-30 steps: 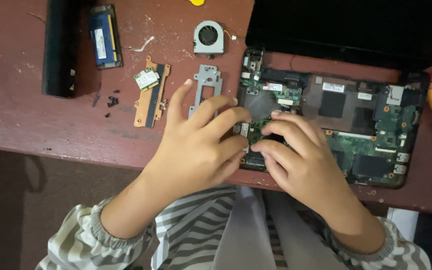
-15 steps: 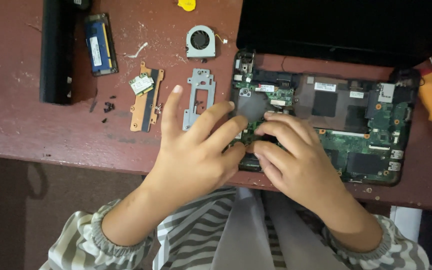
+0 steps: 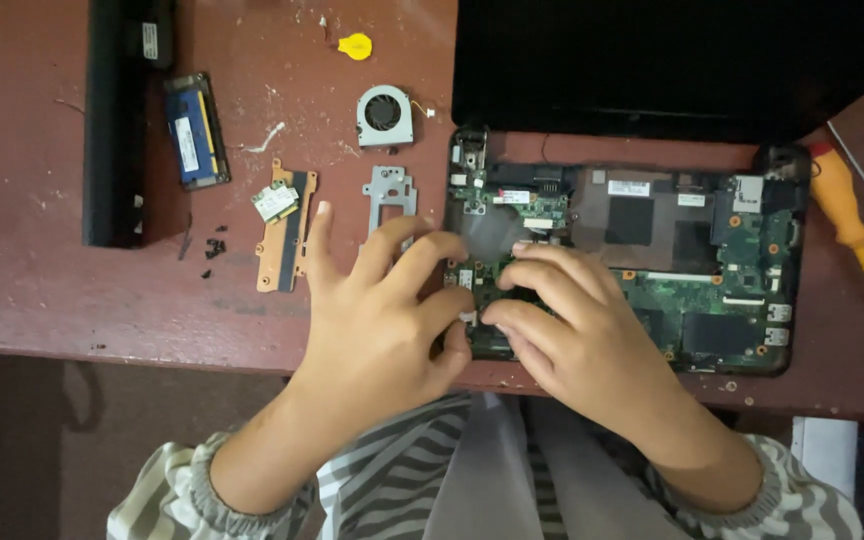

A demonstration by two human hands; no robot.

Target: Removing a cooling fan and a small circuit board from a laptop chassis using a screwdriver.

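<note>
Left hand (image 3: pixel 377 320) and right hand (image 3: pixel 577 335) meeting over opened laptop's green circuit board (image 3: pixel 692 290), fingertips curled together, pinched item too small to tell, loose cooling fan (image 3: pixel 384 115) well apart on table (image 3: pixel 72 290)

We see a worn reddish-brown table (image 3: pixel 72 300), scuffed and flecked with pale dust, filling the upper two thirds of the frame, with dim brownish floor (image 3: pixel 42 440) in shadow at lower left.

Left hand (image 3: pixel 377 325) and right hand (image 3: pixel 577 335) side by side, palms down, fingers curled, fingertips nearly meeting.
</note>
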